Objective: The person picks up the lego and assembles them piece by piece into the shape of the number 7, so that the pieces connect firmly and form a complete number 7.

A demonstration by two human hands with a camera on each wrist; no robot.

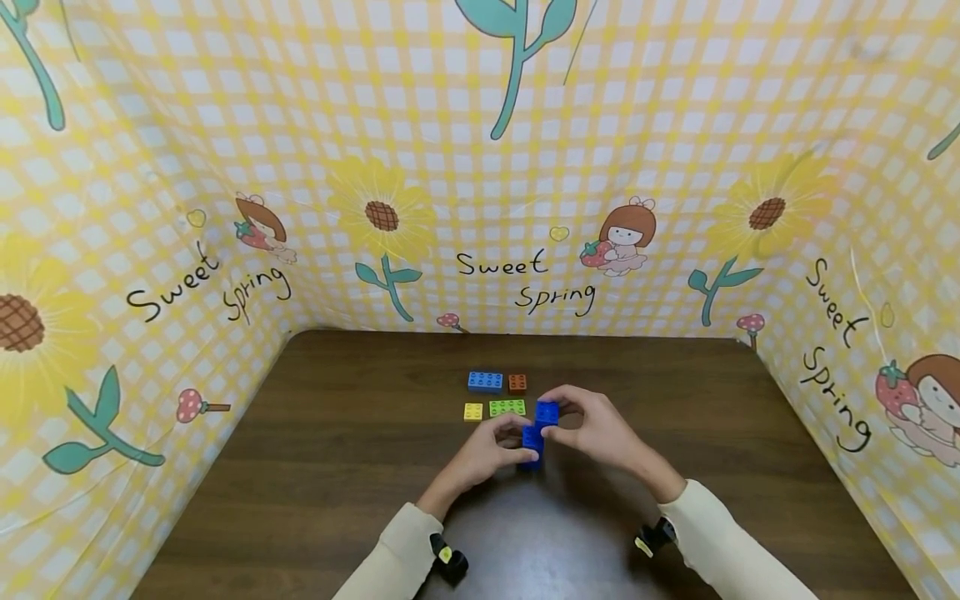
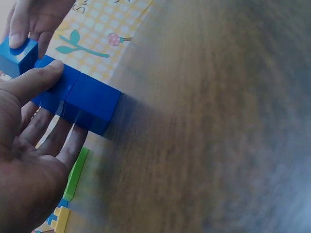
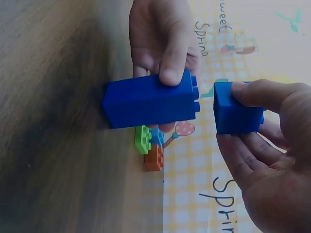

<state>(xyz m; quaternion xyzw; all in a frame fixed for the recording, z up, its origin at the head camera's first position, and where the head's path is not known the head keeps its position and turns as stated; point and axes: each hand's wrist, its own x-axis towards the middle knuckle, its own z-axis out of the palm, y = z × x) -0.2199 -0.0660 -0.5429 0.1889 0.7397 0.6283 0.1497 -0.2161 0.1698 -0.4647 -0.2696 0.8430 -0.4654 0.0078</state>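
Observation:
My left hand [image 1: 483, 454] holds a stack of two dark blue toy bricks [image 3: 150, 102] upright on the table, thumb on one side and fingers behind. A seam between the two bricks shows in the left wrist view. Studs line the top of the stack. In my right hand [image 1: 600, 429] a single dark blue brick [image 3: 235, 109] is pinched between thumb and fingers. It sits above the stack, with a gap between them in the right wrist view.
Beyond my hands on the dark wooden table [image 1: 337, 433] lie a light blue brick [image 1: 485, 382], an orange-brown brick [image 1: 517, 383], a yellow brick [image 1: 473, 412] and a green brick [image 1: 507, 408]. A checked yellow cloth [image 1: 420, 125] surrounds the table at the back and sides.

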